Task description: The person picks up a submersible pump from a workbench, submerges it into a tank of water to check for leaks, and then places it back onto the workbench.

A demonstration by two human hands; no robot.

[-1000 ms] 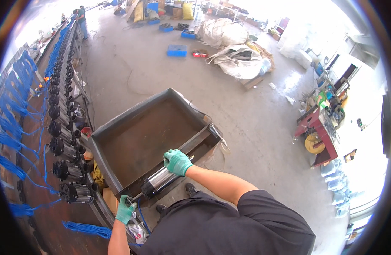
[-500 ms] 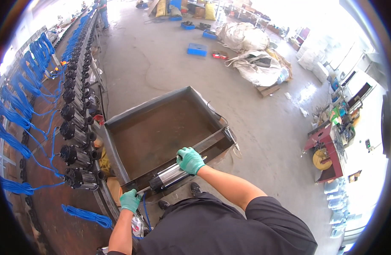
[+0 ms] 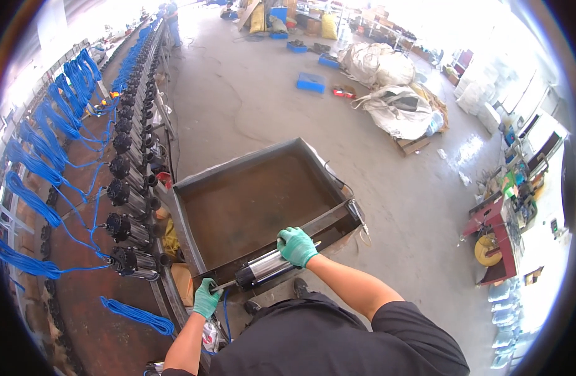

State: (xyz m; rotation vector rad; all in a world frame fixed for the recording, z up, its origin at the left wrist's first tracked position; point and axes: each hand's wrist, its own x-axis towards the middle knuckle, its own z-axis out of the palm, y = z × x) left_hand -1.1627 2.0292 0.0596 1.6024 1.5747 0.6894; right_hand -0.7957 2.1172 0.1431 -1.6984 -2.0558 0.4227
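A steel pump-like cylinder (image 3: 266, 267) with a black end lies tilted along the near edge of a metal tank (image 3: 189, 235). My right hand (image 3: 296, 247), in a green glove, is closed over its upper right end; a thin tip sticks out beyond the fingers. From the black end a slim metal rod (image 3: 225, 286) runs toward my left hand (image 3: 206, 298). That hand, gloved in green too, grips the rod's outer end at the tank's near left corner. The fingers partly hide both ends.
To the left, a long row of similar steel and black pumps (image 3: 134, 263) lines a bench, with blue cable coils (image 3: 137, 315) beside it. A hose fitting (image 3: 363, 229) hangs at the tank's right corner. Farther off are white sacks (image 3: 397, 113), a blue crate (image 3: 310, 82) and a person (image 3: 173, 24).
The whole view has shifted, so the scene sits farther right and lower. Both hands keep about the same places on the cylinder and rod.
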